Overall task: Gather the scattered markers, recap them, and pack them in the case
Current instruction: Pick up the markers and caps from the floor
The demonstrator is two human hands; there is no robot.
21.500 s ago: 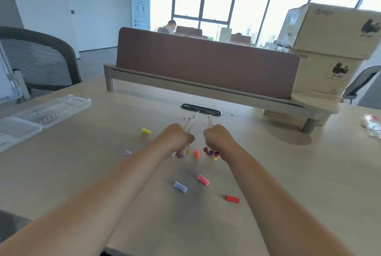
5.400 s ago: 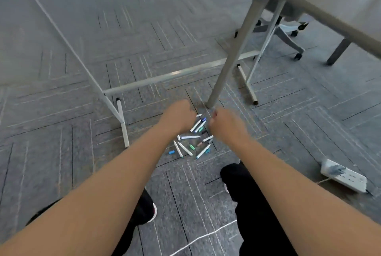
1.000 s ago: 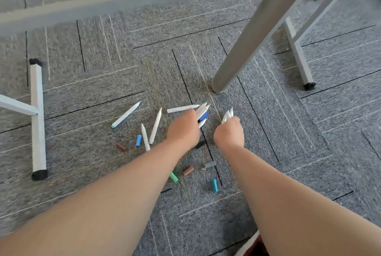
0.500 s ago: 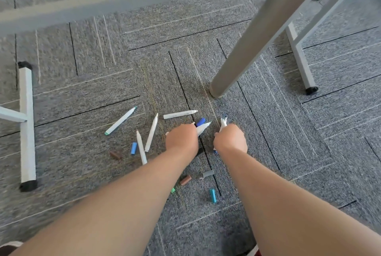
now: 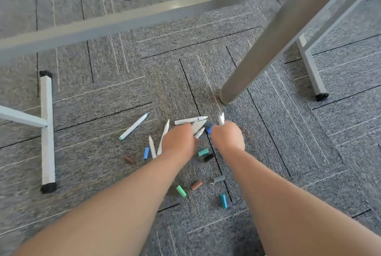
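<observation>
Left hand (image 5: 178, 142) fisted round white markers (image 5: 198, 127), right hand (image 5: 227, 138) fisted round a second bunch (image 5: 221, 118). 3 loose markers (image 5: 134, 125) lie left of the left hand, caps (image 5: 203, 152) scattered by both wrists.

One wide-angle camera on my head faces steeply down at the carpet (image 5: 309, 152), close range. My left hand (image 5: 178, 140) and right hand (image 5: 227, 138) sit centre frame.

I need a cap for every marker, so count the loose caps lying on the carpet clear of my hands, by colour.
brown caps: 2
green caps: 2
blue caps: 2
grey cap: 1
black cap: 1
total: 8
</observation>
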